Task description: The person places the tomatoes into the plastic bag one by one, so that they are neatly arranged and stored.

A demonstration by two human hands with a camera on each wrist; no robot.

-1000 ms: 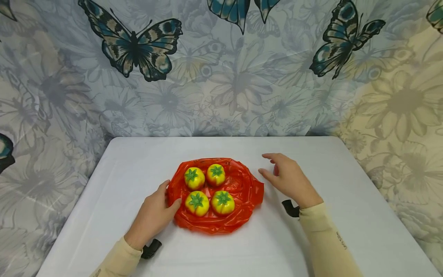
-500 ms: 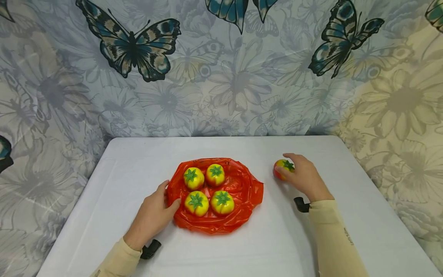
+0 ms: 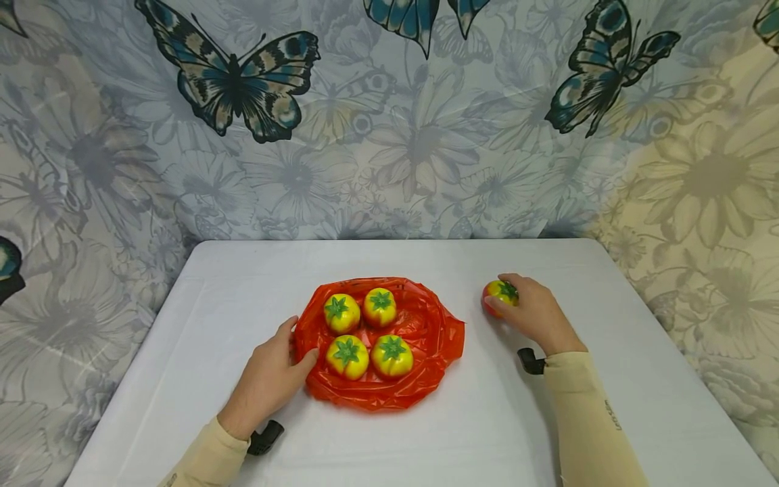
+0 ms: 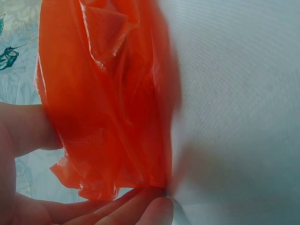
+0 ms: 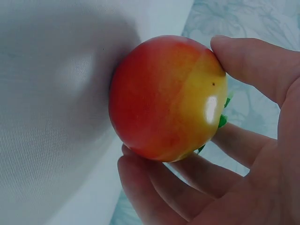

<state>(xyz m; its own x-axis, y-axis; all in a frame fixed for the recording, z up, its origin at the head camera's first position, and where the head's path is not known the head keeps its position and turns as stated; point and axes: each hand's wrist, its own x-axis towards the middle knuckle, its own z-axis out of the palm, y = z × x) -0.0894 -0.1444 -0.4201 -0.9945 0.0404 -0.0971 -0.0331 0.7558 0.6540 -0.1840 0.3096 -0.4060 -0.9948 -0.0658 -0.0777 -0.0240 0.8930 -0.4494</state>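
Note:
A red plastic bag lies spread in the middle of the table, its rim crumpled outward. Several red-and-yellow tomatoes with green star-shaped tops sit in its left half. At the bag's left edge my left hand holds the rim, thumb on one side and fingers on the other; the left wrist view shows the red film between them. To the right of the bag, my right hand grips another tomato. Its thumb and fingers curl around opposite sides, and the tomato is at the tabletop.
The white table has a straight back edge against a wall covering printed with butterflies and flowers. A black wrist-worn device sits under the right wrist, and a similar black device under the left.
My right hand has moved right, away from the bag's edge, and now grips a tomato that was out of sight a second ago. The left hand and bag have stayed put.

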